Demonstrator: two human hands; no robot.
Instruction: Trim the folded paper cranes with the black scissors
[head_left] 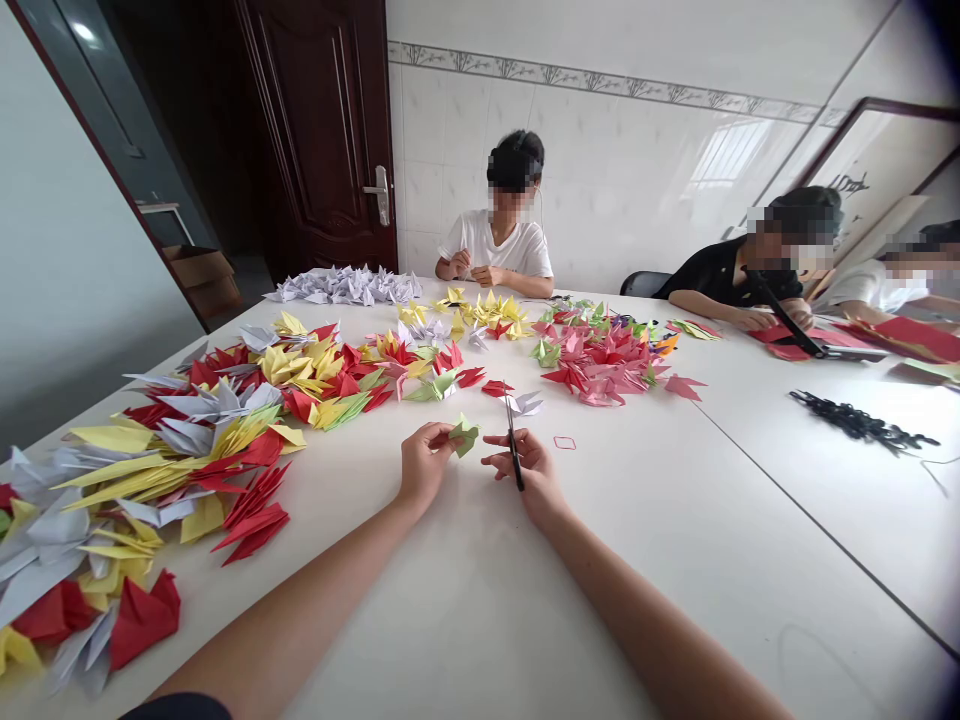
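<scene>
Close in front of me, on the smooth white table (465,600), my left hand (424,462) pinches a small folded green paper piece (464,435) between thumb and fingertips, fingers curled shut around its near edge. Just beside it, my right hand (527,468) is closed on the handles of dark scissors (513,450), whose thin blades point up and away from me, their long axis running nearly straight ahead. The paper sits just left of the blades, near them but not touching, and the left hand is the nearer one to it. A small red rubber band (564,442) lies flat just right of the scissors. Farther out, crisp, pointed folded paper shapes (300,385) in red, yellow, grey and pink spread in heaps. Beyond them, three other people sit at the far edge.
</scene>
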